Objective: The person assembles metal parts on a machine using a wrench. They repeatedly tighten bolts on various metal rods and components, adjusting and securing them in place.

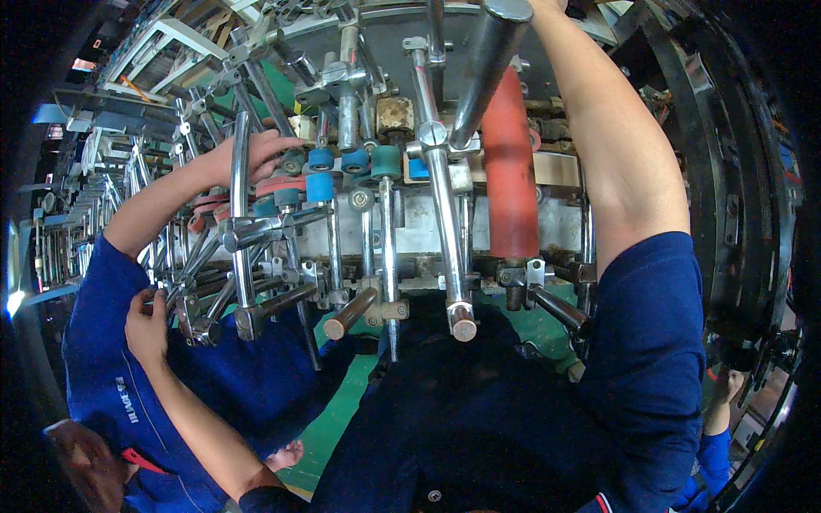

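Note:
My left hand [148, 332] is raised at the left, its fingers bent in beside the ends of metal rods and clamps [198, 329]. Whatever those fingers close on is hidden. My right arm stretches far forward past a red roller [511, 171]. At the top edge, only a sliver of my right hand [551, 3] shows beside the end of a thick steel bar [506, 12]; its fingers are out of sight. Between my arms stand chrome rods [443, 214] with small blue rollers [320, 187] and a green roller [385, 161].
On the left, a co-worker in blue rests a hand [265, 154] near the red and blue rollers. Two rod ends [463, 330] point toward me. Green floor [338, 427] shows below the machine. Another person's hand [729, 385] appears at the far right.

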`<state>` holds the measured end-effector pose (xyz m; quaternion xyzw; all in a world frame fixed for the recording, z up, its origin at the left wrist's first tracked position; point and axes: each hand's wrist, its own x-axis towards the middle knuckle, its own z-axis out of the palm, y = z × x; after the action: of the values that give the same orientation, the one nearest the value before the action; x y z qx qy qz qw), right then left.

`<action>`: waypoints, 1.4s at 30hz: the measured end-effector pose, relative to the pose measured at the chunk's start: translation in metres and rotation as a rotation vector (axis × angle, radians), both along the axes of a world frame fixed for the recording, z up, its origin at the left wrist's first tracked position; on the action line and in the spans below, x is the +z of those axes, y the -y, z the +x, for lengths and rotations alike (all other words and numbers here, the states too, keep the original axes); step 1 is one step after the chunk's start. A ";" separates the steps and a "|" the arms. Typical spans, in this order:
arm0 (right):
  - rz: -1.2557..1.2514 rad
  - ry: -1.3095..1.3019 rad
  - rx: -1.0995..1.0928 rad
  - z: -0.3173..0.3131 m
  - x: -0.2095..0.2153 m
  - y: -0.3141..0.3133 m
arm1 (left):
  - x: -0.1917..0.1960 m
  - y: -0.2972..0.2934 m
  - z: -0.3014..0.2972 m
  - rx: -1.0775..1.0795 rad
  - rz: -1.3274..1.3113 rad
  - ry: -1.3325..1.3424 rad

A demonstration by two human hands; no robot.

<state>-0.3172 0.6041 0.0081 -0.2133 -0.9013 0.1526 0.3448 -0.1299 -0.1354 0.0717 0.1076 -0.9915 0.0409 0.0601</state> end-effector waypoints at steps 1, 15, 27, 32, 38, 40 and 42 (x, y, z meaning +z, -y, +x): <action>0.003 -0.007 0.000 -0.001 -0.002 -0.002 | 0.002 -0.005 0.000 0.015 0.007 0.014; 0.041 -0.041 0.034 -0.003 -0.004 -0.006 | -0.005 0.008 -0.002 -0.013 -0.017 -0.028; 0.061 0.000 -0.034 0.006 0.001 -0.008 | -0.007 0.003 -0.012 -0.018 0.051 0.016; 0.086 -0.032 0.012 -0.004 -0.009 -0.009 | 0.004 -0.007 -0.001 0.036 -0.001 0.023; 0.103 -0.040 0.026 -0.005 -0.009 -0.009 | 0.004 -0.012 -0.002 0.062 -0.025 0.030; 0.120 -0.053 0.031 -0.007 -0.011 -0.011 | 0.003 -0.009 -0.002 0.044 -0.020 0.016; 0.154 -0.077 0.027 -0.010 -0.015 -0.014 | 0.002 -0.003 -0.002 0.012 -0.002 0.002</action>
<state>-0.3273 0.6183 -0.0068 -0.1680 -0.8992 0.0955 0.3925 -0.1323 -0.1328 0.0738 0.1134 -0.9909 0.0425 0.0592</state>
